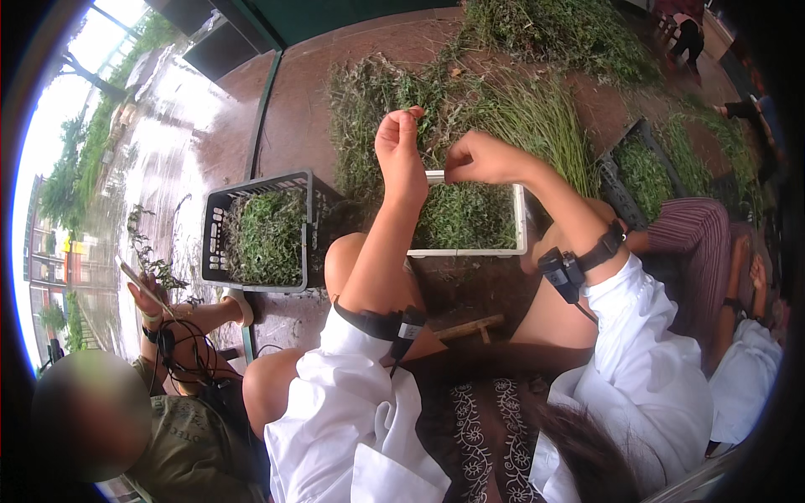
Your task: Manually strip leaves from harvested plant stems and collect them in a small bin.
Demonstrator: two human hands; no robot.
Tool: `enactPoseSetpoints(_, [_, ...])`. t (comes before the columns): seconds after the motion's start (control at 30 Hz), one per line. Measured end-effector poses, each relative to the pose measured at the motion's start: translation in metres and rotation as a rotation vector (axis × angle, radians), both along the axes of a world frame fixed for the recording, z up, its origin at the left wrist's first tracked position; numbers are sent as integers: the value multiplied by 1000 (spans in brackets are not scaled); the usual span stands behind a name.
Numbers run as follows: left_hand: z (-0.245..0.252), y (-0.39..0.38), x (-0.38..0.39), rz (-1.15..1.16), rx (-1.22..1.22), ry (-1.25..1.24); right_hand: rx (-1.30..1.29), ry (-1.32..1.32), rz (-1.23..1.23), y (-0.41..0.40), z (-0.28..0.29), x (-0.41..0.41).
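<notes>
My left hand (400, 135) is raised above the far left corner of a white plastic crate (465, 253), thumb and fingertips pinched together. A small bit of green shows at the fingertips, but whether it is held or lies behind them is unclear. My right hand (483, 158) hangs over the crate's far rim with its fingers curled downward; what they hold, if anything, is hidden. Cut green leafy sprigs (468, 217) fill much of the crate, which stands between my knees. Beyond both hands, long-stemmed plants (534, 119) lie heaped on the floor.
A dark plastic crate (306, 232) of greens stands at left, another dark crate (622, 182) at right. A seated person (201, 440) at left holds a phone-like object (139, 280), with cables hanging nearby. At right sits a person in striped trousers (692, 245). Another plant heap (560, 38) lies farther back.
</notes>
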State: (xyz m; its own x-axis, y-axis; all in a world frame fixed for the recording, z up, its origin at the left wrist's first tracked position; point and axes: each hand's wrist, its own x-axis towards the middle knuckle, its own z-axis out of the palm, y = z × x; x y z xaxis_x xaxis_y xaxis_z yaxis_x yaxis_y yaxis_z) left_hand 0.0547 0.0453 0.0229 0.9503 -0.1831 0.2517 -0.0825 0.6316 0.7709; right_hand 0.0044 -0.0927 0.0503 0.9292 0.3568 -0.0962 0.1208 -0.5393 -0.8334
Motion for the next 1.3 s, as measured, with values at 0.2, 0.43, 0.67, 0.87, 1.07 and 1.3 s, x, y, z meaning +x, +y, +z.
enactPoseSetpoints(0.2, [7,10,9,134,13,-27,-172,148,105,0,4,-5])
enactPoseSetpoints(0.43, [-10,9,-6,-324,570,40,274,-33,-150,-22,3,6])
enactPoseSetpoints(0.67, [-29,-9,-33,-879,689,-130,502,-120,-359,-42,4,11])
enactPoseSetpoints(0.87, [-5,-4,-18,-196,302,-16,57,20,40,-16,-9,1])
enactPoseSetpoints(1.07, [-8,23,20,17,-117,-17,-56,167,-58,-21,-1,-12])
enactPoseSetpoints(1.3, [-9,27,30,-100,44,86,-220,-254,-518,-68,37,-39])
